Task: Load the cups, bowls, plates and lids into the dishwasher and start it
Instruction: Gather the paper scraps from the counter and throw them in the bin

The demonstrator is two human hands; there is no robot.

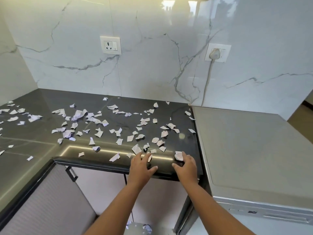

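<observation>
No cups, bowls, plates or lids are in view. A silver dishwasher (250,150) stands at the right, door closed, its flat top level with the dark counter (105,163). Torn white paper scraps (94,119) lie scattered over the counter. My left hand (141,166) rests palm down at the counter's front edge, fingers spread, fingertips touching a small scrap (149,157). A little to its right, my right hand (186,166) lies the same way, its fingertips against a larger crumpled scrap (178,156). Neither hand grips anything.
A marble wall with two sockets (110,45) backs the counter; a plug and cord (214,54) run down behind the dishwasher. Cabinet doors with a black handle (72,173) sit below. A grey container (140,228) holding scraps shows under my arms.
</observation>
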